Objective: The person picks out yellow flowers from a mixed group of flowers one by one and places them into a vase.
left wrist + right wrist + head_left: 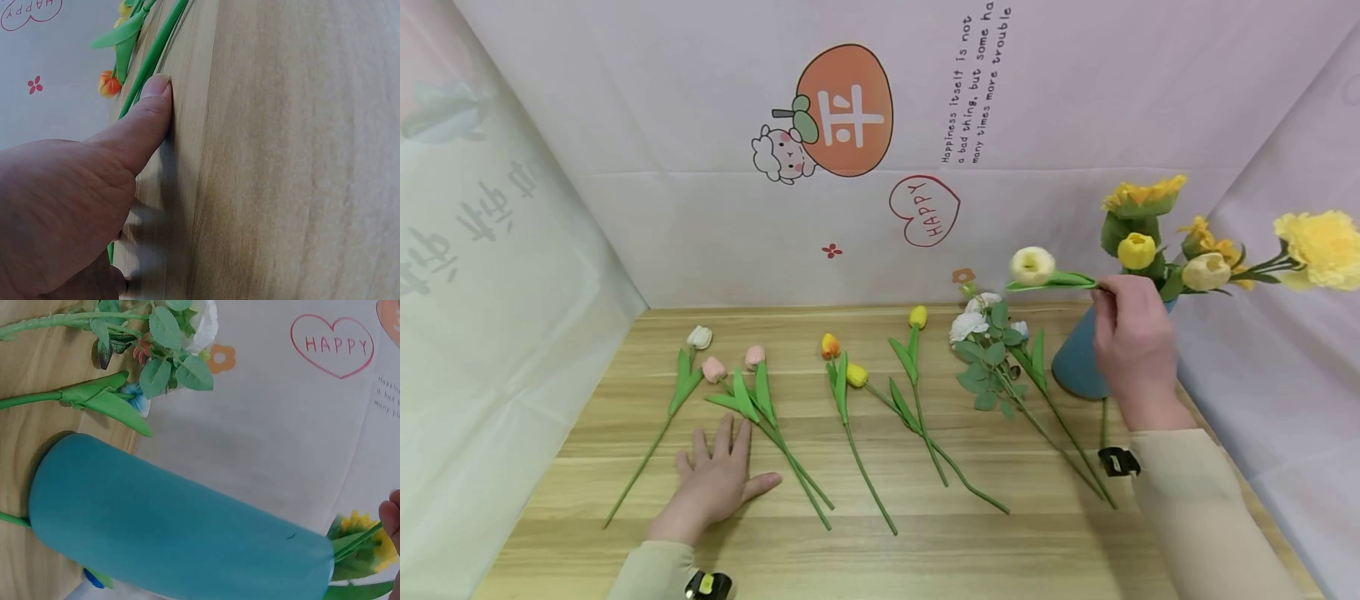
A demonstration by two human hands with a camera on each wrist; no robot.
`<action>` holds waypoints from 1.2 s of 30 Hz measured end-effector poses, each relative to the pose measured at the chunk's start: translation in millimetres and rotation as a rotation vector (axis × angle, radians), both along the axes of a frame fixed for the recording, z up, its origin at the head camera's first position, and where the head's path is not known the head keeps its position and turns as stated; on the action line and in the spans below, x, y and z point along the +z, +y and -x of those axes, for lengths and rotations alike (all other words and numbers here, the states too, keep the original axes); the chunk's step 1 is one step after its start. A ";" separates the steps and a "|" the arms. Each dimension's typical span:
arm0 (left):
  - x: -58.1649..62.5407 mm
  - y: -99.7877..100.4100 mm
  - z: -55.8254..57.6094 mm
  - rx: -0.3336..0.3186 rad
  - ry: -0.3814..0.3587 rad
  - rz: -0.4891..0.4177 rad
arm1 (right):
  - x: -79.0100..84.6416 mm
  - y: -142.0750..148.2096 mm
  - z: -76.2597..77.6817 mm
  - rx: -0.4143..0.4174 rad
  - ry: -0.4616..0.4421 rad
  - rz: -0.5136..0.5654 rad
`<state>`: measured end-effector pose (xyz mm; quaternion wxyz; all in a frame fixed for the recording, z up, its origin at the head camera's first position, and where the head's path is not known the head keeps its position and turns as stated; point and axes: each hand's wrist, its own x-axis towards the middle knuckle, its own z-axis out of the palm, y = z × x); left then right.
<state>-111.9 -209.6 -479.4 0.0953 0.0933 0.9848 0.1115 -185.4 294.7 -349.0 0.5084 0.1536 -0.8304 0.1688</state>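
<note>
My right hand (pixel 1135 346) pinches the stem of a cream artificial tulip (pixel 1032 265) over the teal vase (pixel 181 512). In the right wrist view, fingertips at the right edge hold a green stem (pixel 359 542) that runs into the vase's mouth. Yellow flowers stand in the vase, among them a pale yellow carnation (pixel 1321 250), a yellow tulip (pixel 1137 251) and a sunflower (pixel 1144 196). My left hand (pixel 715 479) rests on the wooden table with its fingers spread, beside two pink tulips (pixel 714 370). Its thumb (pixel 156 94) overlaps a green stem in the left wrist view.
A white tulip (pixel 699 337) lies at the left of the table (pixel 970 550). An orange tulip (pixel 830 347) and two yellow tulips (pixel 917 317) lie mid-table. White roses (pixel 968 327) and a blue flower (pixel 136 399) lie left of the vase. A printed cloth (pixel 700 242) hangs behind.
</note>
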 end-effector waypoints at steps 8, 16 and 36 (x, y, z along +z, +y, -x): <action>0.6 -0.1 0.6 -0.002 0.000 -0.001 | -5.2 14.8 -1.2 -0.100 0.044 0.182; 0.3 0.0 1.5 -0.001 0.001 -0.006 | -7.4 26.1 -4.6 -0.243 -0.014 0.387; -2.7 -1.9 1.9 0.004 -0.010 -0.007 | -30.9 48.0 2.6 -0.392 -0.096 0.604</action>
